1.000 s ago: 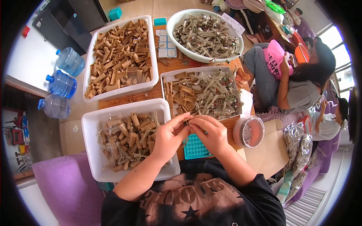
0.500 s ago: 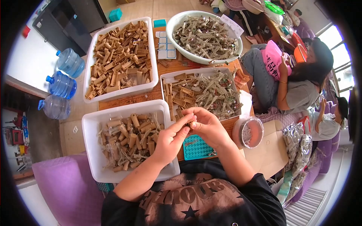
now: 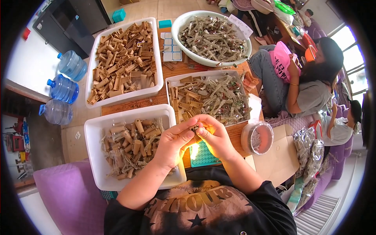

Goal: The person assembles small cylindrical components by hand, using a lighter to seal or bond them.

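Note:
My left hand [image 3: 175,141] and my right hand [image 3: 216,138] meet in front of my chest, both closed with fingertips on a small tan plastic casing [image 3: 194,127]. Most of the casing is hidden by my fingers. A bright yellow-white light [image 3: 194,150] shines just below it and lights up both palms. Under my hands lies a teal grid tray [image 3: 206,156]. Just beyond them, a shallow white box [image 3: 169,88] holds tan half-casings on its left and tangled clear-wrapped wired parts on its right. Left of my wrist, a white bin [image 3: 89,135] contains tan cylinders with clear strands.
A larger white bin [image 3: 159,70] of loose tan casings stands at the far left. Beside it is a round basin [image 3: 177,41] of clear-wrapped parts. At right are a round clear tub [image 3: 246,141], cardboard [image 3: 276,162] and a seated person [image 3: 313,94] with a pink item.
The yellow-white light has come on below the casing. My hands have turned slightly, so the casing's top shows more between my fingertips.

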{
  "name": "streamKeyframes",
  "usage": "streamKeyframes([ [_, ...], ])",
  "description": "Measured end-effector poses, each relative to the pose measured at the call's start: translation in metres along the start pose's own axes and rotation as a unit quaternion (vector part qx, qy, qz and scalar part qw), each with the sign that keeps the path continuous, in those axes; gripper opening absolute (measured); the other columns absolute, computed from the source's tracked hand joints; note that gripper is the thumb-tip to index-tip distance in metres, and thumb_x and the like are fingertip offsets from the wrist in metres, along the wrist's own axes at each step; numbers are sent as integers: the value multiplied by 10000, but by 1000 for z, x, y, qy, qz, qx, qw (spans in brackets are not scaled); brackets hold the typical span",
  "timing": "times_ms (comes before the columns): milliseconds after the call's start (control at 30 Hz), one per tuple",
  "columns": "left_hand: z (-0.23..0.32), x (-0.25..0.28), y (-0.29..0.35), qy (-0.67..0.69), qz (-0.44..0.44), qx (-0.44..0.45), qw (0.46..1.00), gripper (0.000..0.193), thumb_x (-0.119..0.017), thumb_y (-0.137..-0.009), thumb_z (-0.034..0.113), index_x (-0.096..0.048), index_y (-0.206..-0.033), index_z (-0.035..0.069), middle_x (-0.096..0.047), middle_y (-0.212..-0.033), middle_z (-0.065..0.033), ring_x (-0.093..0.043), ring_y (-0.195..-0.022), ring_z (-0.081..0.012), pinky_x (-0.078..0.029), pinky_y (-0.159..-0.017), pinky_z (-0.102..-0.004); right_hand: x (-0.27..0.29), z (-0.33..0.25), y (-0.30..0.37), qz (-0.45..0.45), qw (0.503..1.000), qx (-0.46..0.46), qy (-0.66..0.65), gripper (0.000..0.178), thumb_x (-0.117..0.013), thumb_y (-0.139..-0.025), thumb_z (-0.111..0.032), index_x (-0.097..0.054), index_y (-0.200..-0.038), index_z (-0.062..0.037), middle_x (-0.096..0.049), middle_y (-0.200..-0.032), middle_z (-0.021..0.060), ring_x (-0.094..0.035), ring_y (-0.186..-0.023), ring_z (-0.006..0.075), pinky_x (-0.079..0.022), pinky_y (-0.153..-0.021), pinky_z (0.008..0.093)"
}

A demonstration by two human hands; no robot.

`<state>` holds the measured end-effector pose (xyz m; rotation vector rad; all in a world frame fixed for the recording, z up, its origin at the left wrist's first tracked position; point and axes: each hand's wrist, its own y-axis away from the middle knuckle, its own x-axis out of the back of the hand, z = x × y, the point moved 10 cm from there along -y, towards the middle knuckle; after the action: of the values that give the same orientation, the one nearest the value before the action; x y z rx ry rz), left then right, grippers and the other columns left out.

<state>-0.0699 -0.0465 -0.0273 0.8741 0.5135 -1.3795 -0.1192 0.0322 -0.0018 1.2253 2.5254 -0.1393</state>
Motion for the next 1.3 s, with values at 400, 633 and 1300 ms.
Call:
streamKeyframes([
  [400, 8, 16, -5, 36, 43, -45, 997, 329, -577, -905, 55, -567, -1233, 52, -622, -1143, -108, -583, -1087, -214, -459, -979, -372, 2, 6, 13, -5, 976, -43, 212, 478, -659, -861, -82, -429, -1272, -5, -570, -1094, 56, -581, -935, 110, -468, -830, 270],
  [633, 10, 14, -7, 55, 46, -46, 996, 336, -531, -926, 55, -541, -1262, 69, -596, -1192, -122, -561, -1118, -255, -438, -1000, -415, 11, 2, 18, 64, 988, -28, 134, 457, -637, -836, 11, -442, -1247, -32, -533, -1113, 42, -573, -836, 73, -471, -765, 239],
  [1300, 12, 27, -5, 12, 147, -70, 987, 350, -473, -850, -65, -465, -1192, 10, -562, -1155, -180, -569, -1080, -298, -450, -980, -419, 59, -1, -66, 108, 884, 57, 451, 235, -644, -839, -113, -625, -1055, -20, -645, -965, 125, -635, -866, 228, -509, -772, 331],
])
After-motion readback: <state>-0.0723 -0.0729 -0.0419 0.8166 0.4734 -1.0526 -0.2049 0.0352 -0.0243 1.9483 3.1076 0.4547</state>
